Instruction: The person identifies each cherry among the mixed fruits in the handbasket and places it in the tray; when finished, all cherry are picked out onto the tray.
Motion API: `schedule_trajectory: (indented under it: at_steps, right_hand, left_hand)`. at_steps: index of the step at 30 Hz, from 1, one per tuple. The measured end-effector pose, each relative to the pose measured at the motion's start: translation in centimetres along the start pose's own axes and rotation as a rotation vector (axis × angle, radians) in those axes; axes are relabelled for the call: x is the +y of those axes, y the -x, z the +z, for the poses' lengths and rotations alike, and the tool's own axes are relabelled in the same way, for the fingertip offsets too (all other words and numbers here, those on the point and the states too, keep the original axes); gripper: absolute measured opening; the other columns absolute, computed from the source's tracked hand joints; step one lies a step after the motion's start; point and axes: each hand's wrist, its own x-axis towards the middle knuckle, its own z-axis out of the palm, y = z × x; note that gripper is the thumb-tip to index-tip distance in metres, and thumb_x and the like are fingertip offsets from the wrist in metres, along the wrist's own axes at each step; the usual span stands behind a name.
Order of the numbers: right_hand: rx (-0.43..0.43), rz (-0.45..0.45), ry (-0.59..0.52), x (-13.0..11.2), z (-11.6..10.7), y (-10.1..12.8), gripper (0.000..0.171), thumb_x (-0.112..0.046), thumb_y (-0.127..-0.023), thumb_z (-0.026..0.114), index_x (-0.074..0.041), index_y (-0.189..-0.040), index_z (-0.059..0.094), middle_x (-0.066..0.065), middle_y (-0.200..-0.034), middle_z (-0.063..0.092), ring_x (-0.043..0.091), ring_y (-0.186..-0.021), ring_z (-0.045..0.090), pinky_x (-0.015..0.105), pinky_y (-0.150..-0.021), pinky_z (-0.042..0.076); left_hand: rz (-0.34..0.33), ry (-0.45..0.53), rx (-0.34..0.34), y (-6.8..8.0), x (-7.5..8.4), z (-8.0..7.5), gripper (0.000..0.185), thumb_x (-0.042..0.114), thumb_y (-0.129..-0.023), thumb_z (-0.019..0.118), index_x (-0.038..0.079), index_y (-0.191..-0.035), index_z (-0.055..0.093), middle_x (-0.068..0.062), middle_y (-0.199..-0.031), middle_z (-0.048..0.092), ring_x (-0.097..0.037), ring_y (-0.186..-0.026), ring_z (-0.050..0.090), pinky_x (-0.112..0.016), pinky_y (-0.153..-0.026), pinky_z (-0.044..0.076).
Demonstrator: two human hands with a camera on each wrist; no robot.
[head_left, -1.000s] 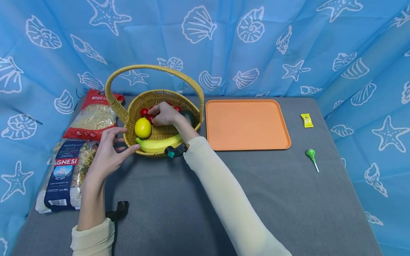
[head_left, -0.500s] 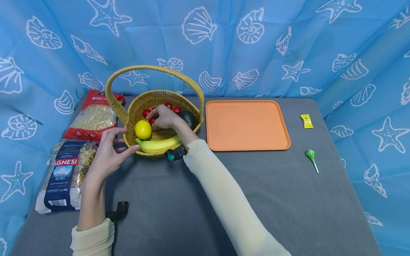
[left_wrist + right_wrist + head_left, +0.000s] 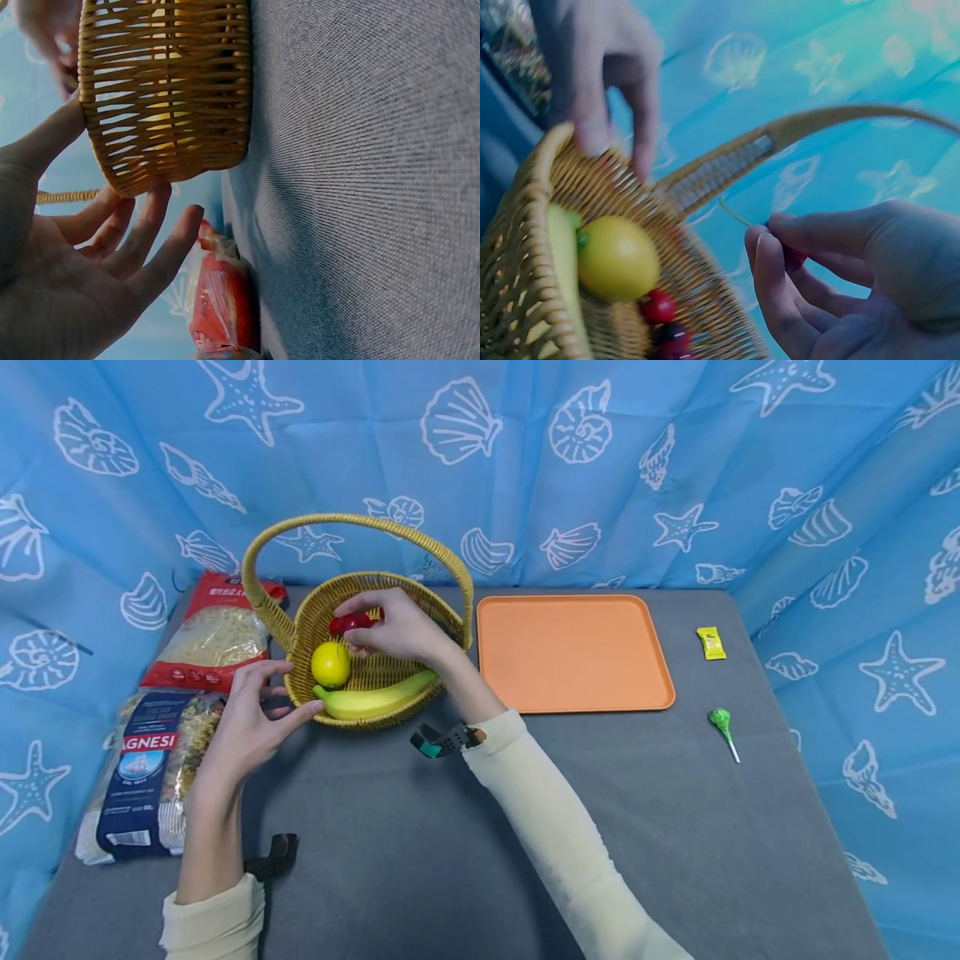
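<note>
Counts: one wicker basket (image 3: 375,610), one lemon (image 3: 331,663), one banana (image 3: 375,699), one orange tray (image 3: 572,652), two pasta bags (image 3: 213,635), one lollipop (image 3: 722,723), one yellow sweet (image 3: 709,642); cherries (image 3: 352,622) are a small bunch, number unclear.
Left hand: the left hand (image 3: 247,722) has its fingers spread and nearly straight, fingertips touching the basket's outer wall at its 8 o'clock side.
Right hand: the right hand (image 3: 401,628) pinches the cherries between thumb and curled fingers, over the basket's middle.
Cherries: held just above the basket interior, at 1 o'clock from the lemon; a few more lie on the basket floor (image 3: 664,319) in the right wrist view.
Basket: holds the lemon at its 9 o'clock side and the banana along its 6 o'clock rim.
Tray: lies on the grey worktop (image 3: 450,860) at 3 o'clock of the basket.
</note>
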Motion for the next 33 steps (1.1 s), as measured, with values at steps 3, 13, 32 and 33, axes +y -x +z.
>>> schedule_trajectory:
  at_steps: [3,13,32,33]
  right_hand:
    - [0.015,-0.096,0.028,-0.8,-0.8,2.1,0.033,-0.008,-0.104,0.071,-0.003,-0.137,0.07,0.019,-0.131,0.073,0.026,-0.09,0.078,0.027,-0.077,0.065]
    - [0.022,-0.272,-0.016,-0.5,-4.2,9.7,0.032,-0.009,-0.101,0.075,-0.002,-0.132,0.07,0.012,-0.12,0.071,0.029,-0.075,0.067,0.032,-0.073,0.059]
    - [0.498,-0.087,-0.063,10.3,-12.3,10.9,0.039,0.0,-0.103,0.069,0.0,-0.142,0.064,0.022,-0.138,0.062,0.023,-0.097,0.083,0.029,-0.09,0.066]
    - [0.52,-0.068,-0.007,10.9,-12.3,10.4,0.039,-0.002,-0.103,0.071,-0.001,-0.141,0.065,0.022,-0.138,0.064,0.028,-0.098,0.082,0.027,-0.089,0.066]
  left_hand:
    - [-0.004,-0.003,0.003,0.0,0.1,0.0,0.078,0.039,-0.099,0.08,0.006,-0.16,0.044,-0.027,-0.161,0.033,-0.049,-0.134,0.054,0.001,-0.083,0.049]
    - [0.006,-0.001,0.017,0.0,0.1,0.1,0.076,0.036,-0.1,0.081,0.004,-0.158,0.044,-0.028,-0.158,0.035,-0.049,-0.132,0.055,0.003,-0.081,0.045]
    - [-0.002,0.036,0.007,0.0,0.2,0.1,0.077,0.035,-0.099,0.081,0.003,-0.159,0.044,-0.029,-0.16,0.033,-0.049,-0.133,0.054,0.003,-0.08,0.044]
    - [-0.001,0.037,0.007,0.0,0.1,0.1,0.078,0.035,-0.099,0.081,0.003,-0.159,0.044,-0.029,-0.16,0.033,-0.049,-0.133,0.054,0.003,-0.08,0.044]
